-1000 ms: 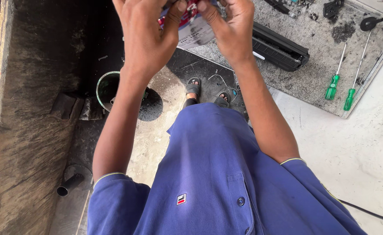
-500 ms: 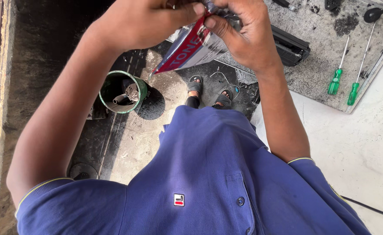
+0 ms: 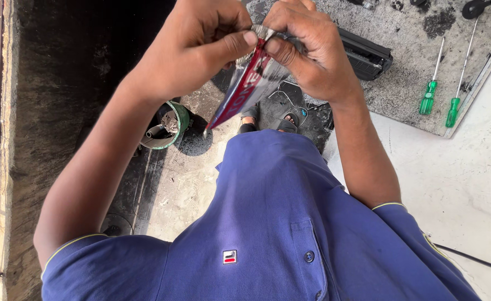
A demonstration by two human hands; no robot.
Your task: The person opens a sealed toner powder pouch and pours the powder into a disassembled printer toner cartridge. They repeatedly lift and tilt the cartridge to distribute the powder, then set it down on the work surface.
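Both of my hands are raised in front of my chest and pinch the top edge of a red and silver foil pouch (image 3: 240, 95), which hangs down between them. My left hand (image 3: 198, 44) grips it with thumb and fingers from the left. On the pouch's right side, my right hand (image 3: 309, 47) holds the same top edge. My blue polo shirt (image 3: 273, 223) fills the lower part of the head view. My sandalled feet (image 3: 270, 118) show far below the pouch.
A green bucket (image 3: 167, 125) with pieces in it stands on the stained floor at left. A grey mat (image 3: 418, 67) at upper right carries a black cartridge-like block (image 3: 365, 56) and two green-handled screwdrivers (image 3: 439, 103). A dark wall runs down the left side.
My hands stayed together on the pouch and sank slightly lower in view. The pouch now hangs more steeply, and the camera has shifted so the bucket sits further left.
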